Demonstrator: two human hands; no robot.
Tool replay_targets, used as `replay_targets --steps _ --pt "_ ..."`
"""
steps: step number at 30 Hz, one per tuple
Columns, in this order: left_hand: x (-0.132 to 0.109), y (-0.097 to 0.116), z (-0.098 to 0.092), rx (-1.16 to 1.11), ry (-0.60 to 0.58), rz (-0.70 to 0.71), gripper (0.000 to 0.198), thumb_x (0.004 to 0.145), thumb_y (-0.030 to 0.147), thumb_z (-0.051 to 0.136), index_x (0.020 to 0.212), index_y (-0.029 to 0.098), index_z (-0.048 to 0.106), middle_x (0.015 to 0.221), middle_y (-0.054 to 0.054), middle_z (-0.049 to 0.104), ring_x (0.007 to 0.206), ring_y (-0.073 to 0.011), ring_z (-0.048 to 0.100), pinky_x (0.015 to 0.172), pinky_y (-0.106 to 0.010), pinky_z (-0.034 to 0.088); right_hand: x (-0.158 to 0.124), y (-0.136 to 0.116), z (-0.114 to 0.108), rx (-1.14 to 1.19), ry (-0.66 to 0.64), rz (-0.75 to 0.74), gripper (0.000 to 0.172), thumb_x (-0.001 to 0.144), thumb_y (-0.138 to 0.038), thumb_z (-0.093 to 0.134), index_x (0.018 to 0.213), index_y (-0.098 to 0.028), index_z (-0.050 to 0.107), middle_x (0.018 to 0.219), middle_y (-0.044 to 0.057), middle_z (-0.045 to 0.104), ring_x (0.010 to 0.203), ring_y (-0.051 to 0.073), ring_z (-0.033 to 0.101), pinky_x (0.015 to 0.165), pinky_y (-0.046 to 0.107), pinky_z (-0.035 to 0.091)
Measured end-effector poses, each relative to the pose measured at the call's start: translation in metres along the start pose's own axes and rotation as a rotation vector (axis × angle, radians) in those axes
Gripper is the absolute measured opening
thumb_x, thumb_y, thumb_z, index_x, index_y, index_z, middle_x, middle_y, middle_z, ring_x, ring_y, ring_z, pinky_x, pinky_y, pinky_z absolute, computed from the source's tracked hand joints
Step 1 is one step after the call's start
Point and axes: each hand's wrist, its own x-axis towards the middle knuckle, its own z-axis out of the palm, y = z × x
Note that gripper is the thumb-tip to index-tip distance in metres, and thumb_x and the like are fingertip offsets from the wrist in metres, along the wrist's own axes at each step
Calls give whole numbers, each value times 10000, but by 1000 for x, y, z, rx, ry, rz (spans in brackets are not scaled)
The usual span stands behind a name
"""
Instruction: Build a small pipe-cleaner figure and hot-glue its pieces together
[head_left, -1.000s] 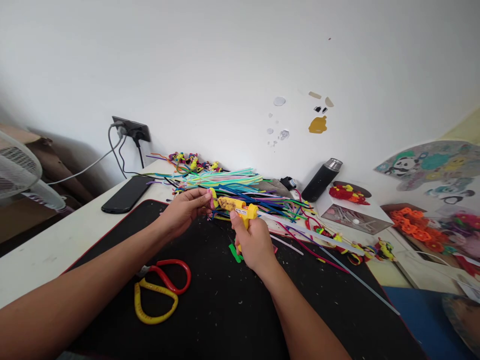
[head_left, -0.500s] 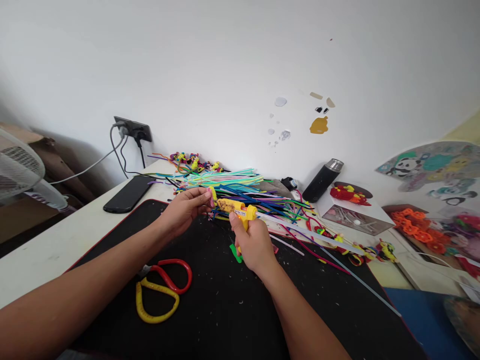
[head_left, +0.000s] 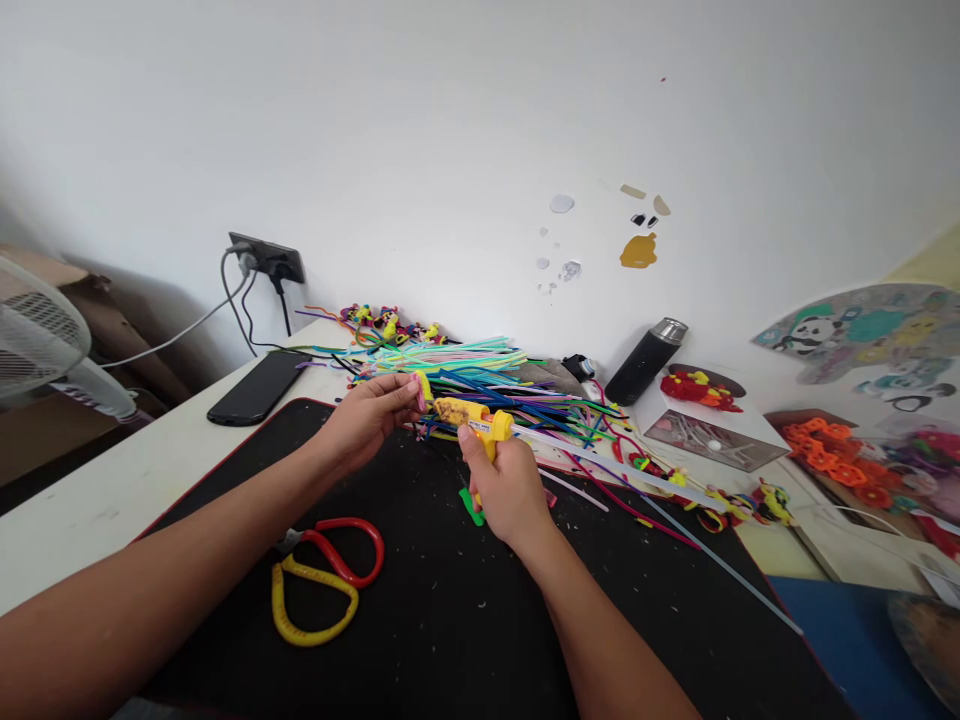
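My right hand (head_left: 504,482) is wrapped round the handle of a yellow glue gun (head_left: 491,427), its body stained brown toward the nozzle. A long translucent glue stick (head_left: 615,462) runs out of its back end to the right. Between thumb and fingertips, my left hand (head_left: 379,415) pinches a small yellow and pink fuzzy piece (head_left: 423,390). The nozzle points at this piece from close by; whether they touch I cannot tell. Behind both hands lies a pile of coloured pipe cleaners (head_left: 517,390).
Scissors (head_left: 330,580) with red and yellow handles lie on the black mat (head_left: 442,630). A phone (head_left: 255,388) is at left, a black bottle (head_left: 646,362) at the back right. Pipe-cleaner figures (head_left: 739,503) lie at right. A fan (head_left: 41,325) stands far left.
My left hand and the yellow and pink piece have shifted very slightly left, away from the nozzle. The glue gun stays in place.
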Motion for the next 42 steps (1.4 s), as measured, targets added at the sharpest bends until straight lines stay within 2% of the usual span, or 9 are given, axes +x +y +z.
replay_targets --steps 12,19,42 --pt "-3 1 4 23 -28 -16 293 764 411 915 771 159 766 771 -41 693 676 -137 604 666 -249 522 2 2 -3 9 49 -31 611 1005 -721 436 681 -219 563 469 7 555 431 167 574 460 257 391" --pt "-2 3 4 4 9 12 323 725 434 943 758 169 763 760 -29 691 698 -133 609 672 -237 529 1 1 -2 13 19 -29 651 1004 -735 426 594 -234 501 454 13 545 426 162 567 457 256 393" --pt "0 3 3 -74 47 28 385 620 413 1011 751 149 763 740 -15 679 673 -111 604 654 -200 522 1 0 -3 -20 30 -36 624 1012 -701 428 610 -231 508 458 13 543 429 162 560 468 258 380"
